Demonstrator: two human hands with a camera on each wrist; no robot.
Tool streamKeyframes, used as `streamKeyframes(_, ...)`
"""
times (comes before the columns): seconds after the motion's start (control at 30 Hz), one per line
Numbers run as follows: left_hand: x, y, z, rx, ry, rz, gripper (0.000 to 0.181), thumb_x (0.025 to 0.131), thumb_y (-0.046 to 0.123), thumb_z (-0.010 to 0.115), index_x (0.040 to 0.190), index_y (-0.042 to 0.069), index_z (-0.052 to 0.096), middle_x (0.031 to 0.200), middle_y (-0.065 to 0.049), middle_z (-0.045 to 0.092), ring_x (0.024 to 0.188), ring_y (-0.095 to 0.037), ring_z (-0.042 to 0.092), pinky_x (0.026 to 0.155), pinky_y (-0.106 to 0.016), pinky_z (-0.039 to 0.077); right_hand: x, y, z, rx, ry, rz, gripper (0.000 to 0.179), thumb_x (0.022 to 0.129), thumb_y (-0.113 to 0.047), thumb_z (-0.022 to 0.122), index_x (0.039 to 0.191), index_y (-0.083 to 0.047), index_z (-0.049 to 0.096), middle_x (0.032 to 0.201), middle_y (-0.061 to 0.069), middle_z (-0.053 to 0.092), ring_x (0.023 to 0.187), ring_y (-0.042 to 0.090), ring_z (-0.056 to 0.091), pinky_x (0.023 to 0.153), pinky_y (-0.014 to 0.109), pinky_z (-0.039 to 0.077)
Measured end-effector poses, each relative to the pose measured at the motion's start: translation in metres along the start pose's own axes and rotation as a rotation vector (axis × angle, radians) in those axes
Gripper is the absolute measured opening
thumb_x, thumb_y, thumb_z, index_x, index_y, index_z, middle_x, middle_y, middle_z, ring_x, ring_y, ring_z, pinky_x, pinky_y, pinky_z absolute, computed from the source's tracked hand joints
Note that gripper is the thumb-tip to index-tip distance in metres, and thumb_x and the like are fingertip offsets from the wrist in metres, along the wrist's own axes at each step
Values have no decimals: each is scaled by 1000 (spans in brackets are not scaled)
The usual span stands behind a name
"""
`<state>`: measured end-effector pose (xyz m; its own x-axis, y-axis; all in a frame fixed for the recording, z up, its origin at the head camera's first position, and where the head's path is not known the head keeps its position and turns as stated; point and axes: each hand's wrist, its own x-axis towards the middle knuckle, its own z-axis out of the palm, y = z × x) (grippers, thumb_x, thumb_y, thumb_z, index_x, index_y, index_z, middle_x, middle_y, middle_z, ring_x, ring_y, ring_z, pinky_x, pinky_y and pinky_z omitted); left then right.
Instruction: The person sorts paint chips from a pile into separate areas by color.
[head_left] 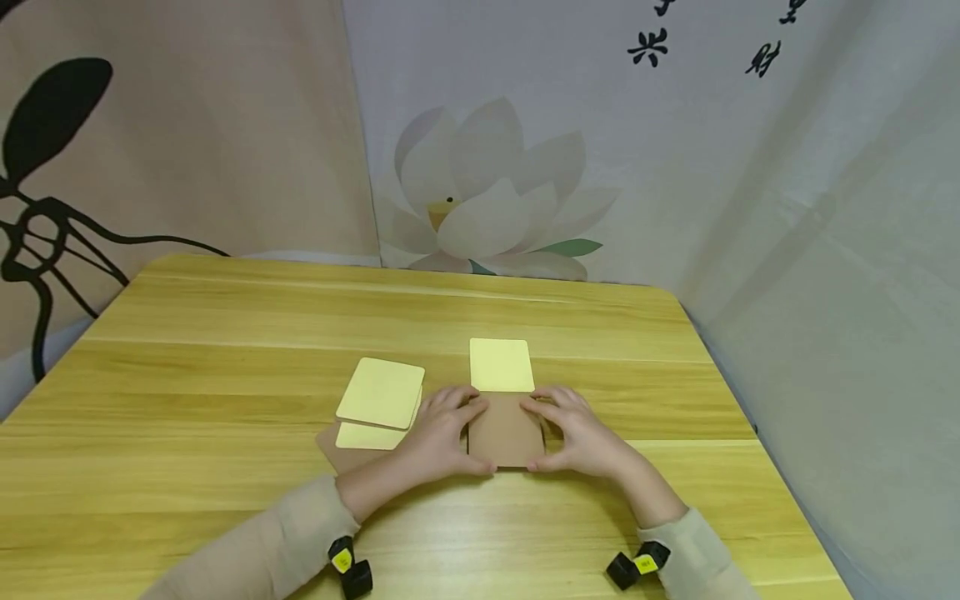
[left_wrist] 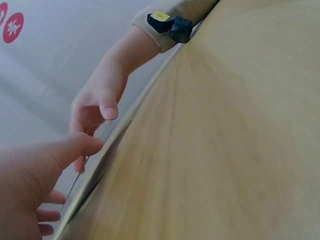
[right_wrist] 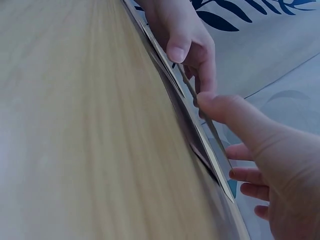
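My left hand and right hand hold a square brown card from its two sides. Thumbs lie at its near corners, fingertips at its far ones. In the right wrist view the card shows edge-on as a thin strip, raised over the tabletop. Just beyond it in the head view is a pale yellow card, its near edge overlapped by the brown one. Beside my left forearm, a yellow card lies over another yellow card, with a brown card partly hidden beneath.
The cards are on a wood-grain table with rounded far corners. Behind it hangs a pale cloth printed with a lotus and black characters. Black wrist cameras sit near both cuffs.
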<state>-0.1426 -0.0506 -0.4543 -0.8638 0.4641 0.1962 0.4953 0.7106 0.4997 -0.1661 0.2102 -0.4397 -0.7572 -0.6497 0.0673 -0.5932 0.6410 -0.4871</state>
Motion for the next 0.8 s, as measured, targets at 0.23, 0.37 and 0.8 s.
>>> streamKeyframes(0.23,1,3,5,11,-23,-25,94,61,56,82,136,6,54,138,-10,45,130,-32,34,106,-55,20,-2,3,1,6,-10,3,86,70,-49,82,141,-14,50,144,6,39,133,26,28,104,53,28)
streamKeyframes(0.37,1,2,6,14,-36,-27,95,62,57,82,136,6,53,139,-9,44,130,-32,34,105,-55,20,-2,5,2,6,-16,0,85,70,-49,82,141,-13,50,144,5,39,133,26,28,104,53,27)
streamKeyframes(0.8,0,-1,6,9,-62,-8,90,65,56,80,135,4,54,142,-10,42,131,-32,32,104,-57,21,-3,3,4,-12,-27,-22,84,73,-46,81,140,-8,49,144,11,39,131,30,31,103,55,28)
